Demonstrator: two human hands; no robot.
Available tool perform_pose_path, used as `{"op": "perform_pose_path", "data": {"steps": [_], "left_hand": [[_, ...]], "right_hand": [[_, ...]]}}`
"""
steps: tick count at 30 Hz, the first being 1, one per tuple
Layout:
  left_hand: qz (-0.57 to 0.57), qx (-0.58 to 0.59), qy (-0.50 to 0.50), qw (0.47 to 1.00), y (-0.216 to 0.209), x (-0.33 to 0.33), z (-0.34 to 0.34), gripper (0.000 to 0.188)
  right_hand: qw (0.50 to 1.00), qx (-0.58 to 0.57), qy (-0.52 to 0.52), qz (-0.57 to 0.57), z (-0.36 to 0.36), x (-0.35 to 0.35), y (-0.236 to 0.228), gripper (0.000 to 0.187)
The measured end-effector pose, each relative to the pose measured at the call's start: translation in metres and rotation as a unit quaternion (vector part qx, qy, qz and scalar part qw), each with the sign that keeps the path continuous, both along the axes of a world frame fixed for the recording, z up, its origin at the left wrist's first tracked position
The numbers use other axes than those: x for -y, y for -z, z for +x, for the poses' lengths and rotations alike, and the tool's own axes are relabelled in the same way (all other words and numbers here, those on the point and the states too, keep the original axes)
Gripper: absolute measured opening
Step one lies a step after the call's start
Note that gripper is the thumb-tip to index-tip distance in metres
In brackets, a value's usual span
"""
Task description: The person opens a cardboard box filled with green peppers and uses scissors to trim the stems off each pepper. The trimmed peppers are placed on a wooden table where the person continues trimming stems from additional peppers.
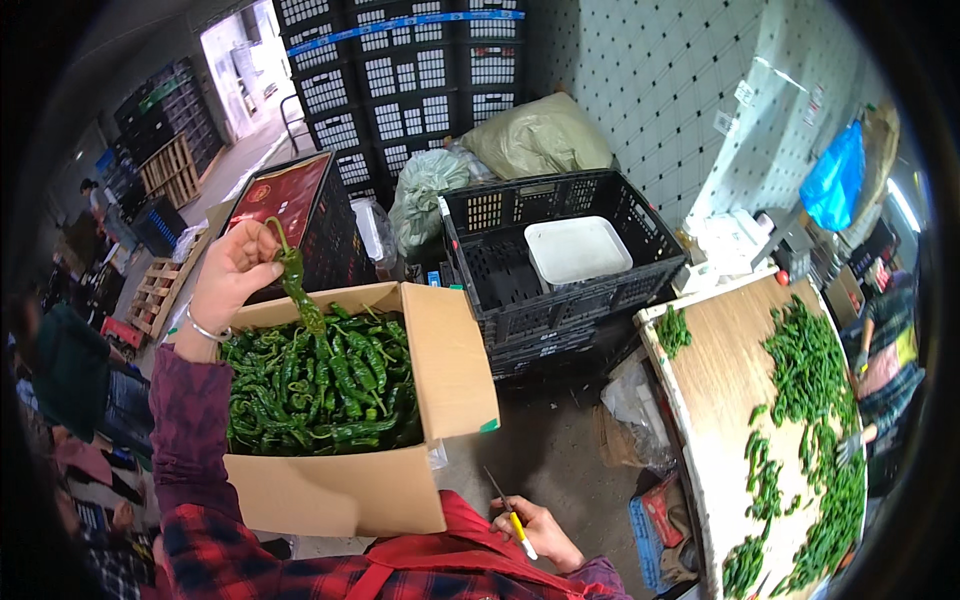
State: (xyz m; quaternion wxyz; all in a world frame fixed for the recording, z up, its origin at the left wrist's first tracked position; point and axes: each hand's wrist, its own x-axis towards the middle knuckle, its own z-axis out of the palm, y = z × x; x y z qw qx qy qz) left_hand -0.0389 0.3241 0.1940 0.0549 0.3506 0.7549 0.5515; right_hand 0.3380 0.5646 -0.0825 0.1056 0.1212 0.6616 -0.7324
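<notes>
My left hand (237,275) pinches a long wrinkled green pepper (293,277) near its stem. The pepper hangs tip down over an open cardboard box (335,492) filled almost to the rim with glossy green peppers (300,390). Low in the middle, beside the box's near right corner, my right hand (540,530) is closed round a small knife (517,526) with a yellow and white handle. Its narrow dark blade points up and away to the left, apart from the box.
Beyond the box stands a black plastic crate (560,310) holding a white tub (578,250). Stuffed sacks (540,135) and stacked crates (400,80) lie behind. At right, a wooden table (715,365) bears green peppers; a co-worker's gloved hand (850,448) touches them. People are at left.
</notes>
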Motion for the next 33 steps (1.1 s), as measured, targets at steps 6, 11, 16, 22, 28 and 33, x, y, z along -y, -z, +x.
{"op": "perform_pose_path", "data": {"steps": [6,11,16,22,28,33], "left_hand": [[0.003,0.016,-0.016,1.0,0.026,-0.077,-0.033,0.022],[0.043,0.033,-0.041,0.998,0.051,-0.127,-0.07,0.02],[0.019,0.059,-0.1,0.993,0.058,-0.162,-0.098,0.021],[0.006,0.045,-0.184,0.982,0.08,-0.194,-0.13,0.019],[0.001,0.092,-0.244,0.965,0.101,-0.227,-0.149,0.019],[-0.008,0.099,-0.234,0.967,0.121,-0.267,-0.228,0.019]], "right_hand": [[0.999,0.032,0.018,0.014,-0.072,-0.121,-0.04,0.034],[0.995,0.062,0.024,0.076,-0.13,-0.211,-0.071,0.034],[0.995,0.032,-0.04,0.087,-0.187,-0.271,-0.067,0.036],[0.981,0.115,-0.154,0.041,-0.261,-0.342,-0.061,0.034],[0.967,0.095,-0.219,0.086,-0.316,-0.401,-0.067,0.032],[0.971,0.151,-0.172,0.066,-0.334,-0.418,-0.076,0.029]]}}
